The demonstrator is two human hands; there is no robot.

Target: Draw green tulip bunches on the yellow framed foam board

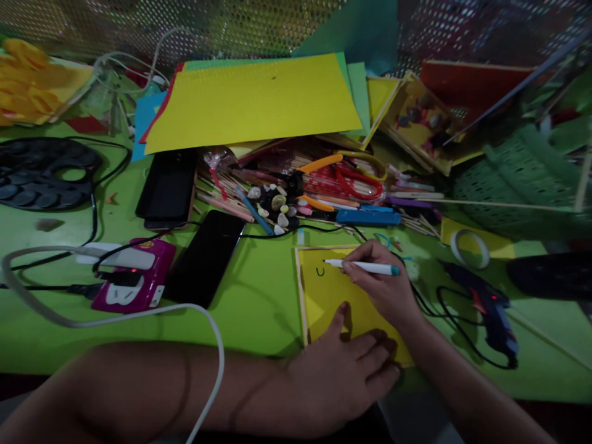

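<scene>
A yellow sheet of paper [319, 308] with thin wooden sticks along its left and top edges lies on the green table. Near its upper left is a small dark U-shaped mark [320, 272]. My right hand [382, 283] pinches a white marker pen [370, 267] with a teal end. The pen's tip points left, just right of the mark; whether it touches the paper I cannot tell. Across the lower part of the sheet rests my left hand [346, 364], fingers spread, holding nothing.
Right of the sheet lies a glue gun [490, 308] with its cord, near a tape roll [469, 248]. Behind are scissors [361, 176], pebbles [277, 203] and stacked coloured paper [259, 102]. Phones [208, 256], a purple power strip [139, 277] and a white cable [139, 311] occupy the left.
</scene>
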